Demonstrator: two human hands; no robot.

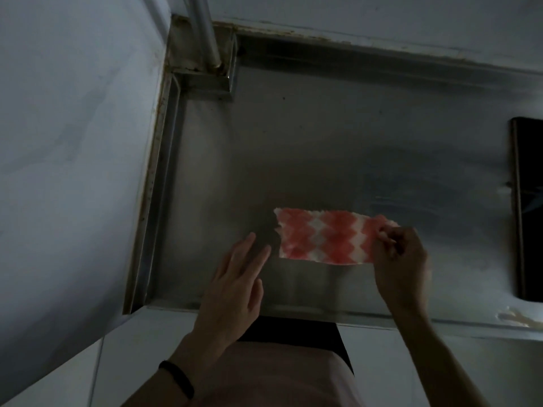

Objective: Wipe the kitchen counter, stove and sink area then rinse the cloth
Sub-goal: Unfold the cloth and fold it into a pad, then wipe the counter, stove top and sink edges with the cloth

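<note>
Two hands low over a steel counter (323, 127). Far left: pale wall (73, 142), rusty and grimy along its seam with the counter; white pipe (205, 30) down into the back corner.

Next, left hand (235, 286), dark band (176, 377) at the wrist: fingers straight and spread, holding nothing, tips just short of the cloth's left edge.

Then the cloth (323, 239) itself, red-and-white zigzag, stretched out as a long strip near the front of the counter. Lying on the steel or lifted just off it: cannot tell. Pinched at its right end between thumb and curled fingers of the right hand (402, 259).

Farther right, faint streaks on the steel, then a dark panel (529, 207) at the frame's edge, perhaps the stove, too cropped to say. Pale crusty patch (517, 317) on the front lip, lower right.

Probably at the spreading or folding stage, wiping proper not yet under way.

Risks from here:
- Held by one end only, apt to bunch into a rope once pushed, leaving missed bands.
- So light a pinch, easy to lose on damp steel.
- Grime in the left seam and corner, easy to skip with a flat pad.
- Crusty patch, likely to smear rather than lift without pressure.
</note>
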